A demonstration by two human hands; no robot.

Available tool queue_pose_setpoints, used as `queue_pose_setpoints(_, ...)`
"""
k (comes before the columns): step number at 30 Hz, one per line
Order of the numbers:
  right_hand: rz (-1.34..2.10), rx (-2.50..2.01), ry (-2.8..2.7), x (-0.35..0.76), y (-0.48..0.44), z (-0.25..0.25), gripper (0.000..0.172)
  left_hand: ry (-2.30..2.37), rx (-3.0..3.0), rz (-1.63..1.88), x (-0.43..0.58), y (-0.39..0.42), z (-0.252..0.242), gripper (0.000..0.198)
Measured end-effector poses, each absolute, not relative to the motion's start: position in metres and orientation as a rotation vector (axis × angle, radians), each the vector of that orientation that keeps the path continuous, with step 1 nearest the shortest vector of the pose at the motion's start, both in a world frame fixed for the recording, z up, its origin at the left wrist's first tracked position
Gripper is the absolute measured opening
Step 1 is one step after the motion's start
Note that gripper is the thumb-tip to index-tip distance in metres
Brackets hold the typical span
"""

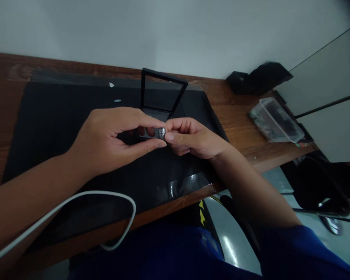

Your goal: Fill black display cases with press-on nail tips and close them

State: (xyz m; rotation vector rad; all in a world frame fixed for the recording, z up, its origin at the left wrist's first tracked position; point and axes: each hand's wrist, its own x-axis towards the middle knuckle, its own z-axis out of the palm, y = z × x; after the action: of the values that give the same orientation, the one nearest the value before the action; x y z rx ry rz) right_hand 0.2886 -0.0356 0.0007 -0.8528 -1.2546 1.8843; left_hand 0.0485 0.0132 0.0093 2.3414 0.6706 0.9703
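A small silvery patterned piece (161, 133) is pinched between my two hands above the black mat. My left hand (116, 136) grips it from the left, with forefinger above and thumb below. From the right, the thumb and fingertips of my right hand (192, 138) press against its edge. Just behind my hands a black-framed clear case (163, 93) stands with its upper panel raised; my fingers hide part of its lower portion.
The black mat (58, 112) covers much of the wooden table (236, 112). Two small white scraps lie at its back. A clear plastic box (275, 120) and black boxes (256, 79) stand right. A white cable (96, 192) crosses near my left forearm.
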Motion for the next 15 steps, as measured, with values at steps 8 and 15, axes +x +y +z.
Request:
queue_pose_setpoints(8, 1.943, -0.843, -1.248, 0.2880, -0.0359, -0.0005, 0.040, 0.617, 2.359, 0.995, 0.0448, 0.0161, 0.0051, 0.011)
queue_pose_setpoints(15, 1.837, -0.884, -1.294, 0.2852, -0.0368, 0.0020, 0.040, 0.658, 2.328, 1.013, 0.0428, 0.0174, 0.0049, 0.009)
